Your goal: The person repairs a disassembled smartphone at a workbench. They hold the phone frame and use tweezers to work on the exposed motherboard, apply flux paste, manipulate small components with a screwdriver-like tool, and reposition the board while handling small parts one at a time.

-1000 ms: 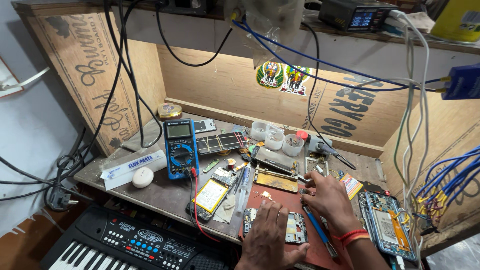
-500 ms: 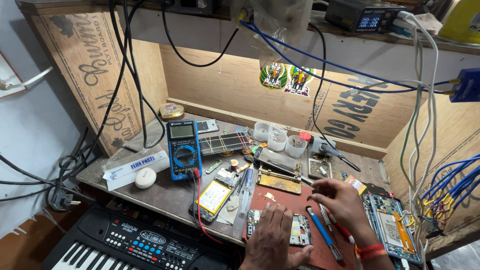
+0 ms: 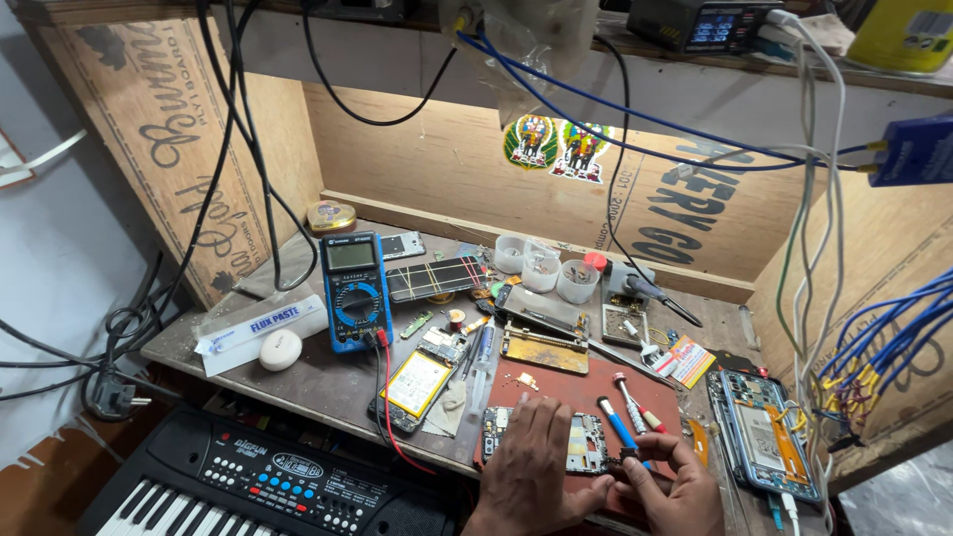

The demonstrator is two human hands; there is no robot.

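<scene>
An opened phone [image 3: 588, 443] with its board exposed lies on a red mat [image 3: 556, 382] at the bench's near edge. My left hand [image 3: 526, 467] rests on the phone's left half, fingers curled over its edge. My right hand [image 3: 667, 484] is just right of the phone, its fingertips pinched on the lower end of a blue-handled screwdriver [image 3: 615, 423] that slants up and to the left over the mat. What lies under the fingertips is hidden.
A red-handled screwdriver [image 3: 629, 396] lies beside the blue one. Left of the mat sit a phone with a yellow battery [image 3: 417, 382] and a blue multimeter [image 3: 354, 290]. Another opened phone [image 3: 762, 433] lies right. A music keyboard [image 3: 268, 478] is below; cables [image 3: 814, 248] hang at right.
My right hand has drawn back toward me and toward the phone, with the blue screwdriver. My left hand has stayed on the phone.
</scene>
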